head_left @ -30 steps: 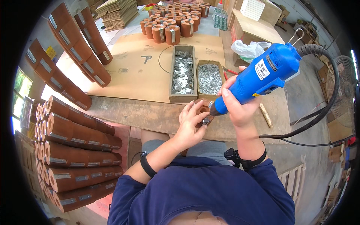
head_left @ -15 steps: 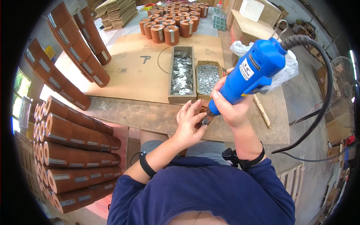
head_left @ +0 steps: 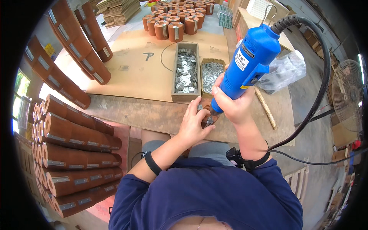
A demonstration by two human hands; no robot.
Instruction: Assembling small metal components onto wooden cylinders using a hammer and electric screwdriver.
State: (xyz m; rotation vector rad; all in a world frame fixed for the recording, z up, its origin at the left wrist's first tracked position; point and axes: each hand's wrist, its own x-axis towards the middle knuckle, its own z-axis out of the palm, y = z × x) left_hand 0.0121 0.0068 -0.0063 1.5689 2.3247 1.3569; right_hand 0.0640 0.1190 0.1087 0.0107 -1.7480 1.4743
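Note:
My right hand (head_left: 234, 102) is wrapped round the body of a blue electric screwdriver (head_left: 249, 57). The tool slants with its tip down, and a black cable (head_left: 329, 76) leaves its top. Its tip meets a reddish-brown ring-shaped piece (head_left: 206, 104) on the table's near edge, largely covered by my fingers. My left hand (head_left: 191, 124) grips that piece from the left, fingers bent over it. A small grey metal clip (head_left: 209, 120) shows by my left thumb and index fingertips.
Just beyond my hands stand a wooden box of metal clips (head_left: 186, 73) and a smaller box of screws (head_left: 213, 76). Brown cylinders (head_left: 176, 31) crowd the far table. Stacked brown tubes (head_left: 82, 147) are at left. A stick (head_left: 265, 108) and plastic bag (head_left: 285, 71) lie right.
The screwdriver has swung to a steeper angle, its top shifting left and slightly up. My left fingers have shifted a little around the brown piece. The cable has moved left.

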